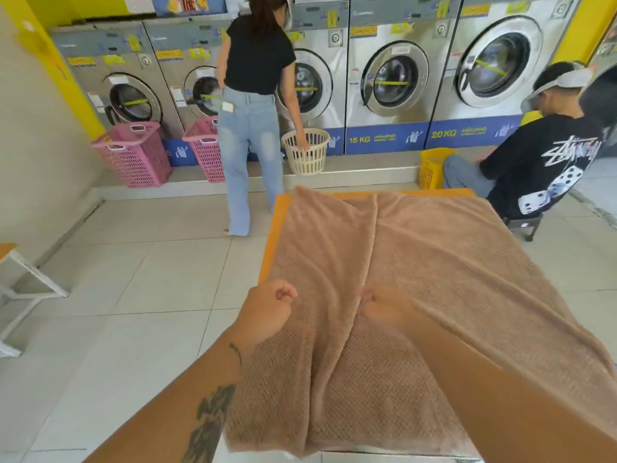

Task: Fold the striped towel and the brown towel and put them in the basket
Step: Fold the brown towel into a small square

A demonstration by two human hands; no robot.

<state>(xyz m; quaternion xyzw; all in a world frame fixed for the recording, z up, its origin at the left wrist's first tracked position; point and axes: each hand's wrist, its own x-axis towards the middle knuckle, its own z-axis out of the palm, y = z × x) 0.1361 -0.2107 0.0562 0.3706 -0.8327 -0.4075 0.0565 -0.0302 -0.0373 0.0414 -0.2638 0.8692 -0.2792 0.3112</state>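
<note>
the blue base panel [377, 139] of a washing machine in the upper middle of the frame read "15 kg". the second blue panel [467, 132], under the machine to its right, read "20 kg". the small white script beside both numbers and the scrawled print on the black shirt [521, 162] at the right edge were too blurred to read.

One wide-angle view is looking out from the person's head, facing forward and tilting down. It is sitting close above the left grip [268, 312] and right grip [379, 307] on the brown towel [434, 262] covering the surface [271, 242], while the washing machines [394, 78] are curving along the top, well apart across the floor [133, 279].
</note>
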